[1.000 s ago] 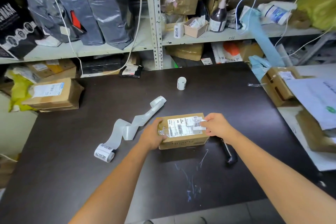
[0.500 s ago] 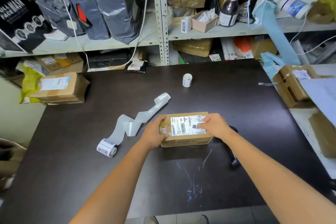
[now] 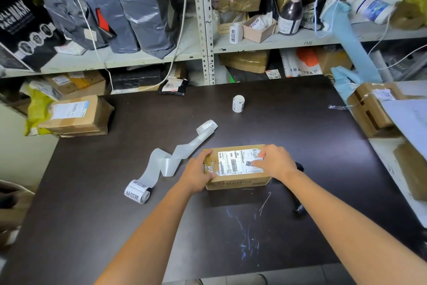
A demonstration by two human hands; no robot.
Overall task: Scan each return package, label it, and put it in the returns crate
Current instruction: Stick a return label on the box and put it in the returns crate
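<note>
Left hand (image 3: 198, 172): grips the 9 o'clock end of the small brown cardboard box (image 3: 238, 181), unchanged.
Right hand (image 3: 273, 162): fingers now flat on the white return sticker (image 3: 249, 164), which it pinched up earlier.
Place: box at the centre of the dark table (image 3: 115, 215).

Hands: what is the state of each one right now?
Left hand: grips the left end of the cardboard package.
Right hand: open, pressing the return label onto the package top.

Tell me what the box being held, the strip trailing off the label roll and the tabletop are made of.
Box: cardboard, going by the matte brown faces and crisp folded edges.
Strip: probably glossy label backing paper. It is translucent grey-white, catches the light and lies in soft folds.
Tabletop: smooth dark board with a faint sheen, perhaps laminate. Pale scratches show near the front edge.
</note>
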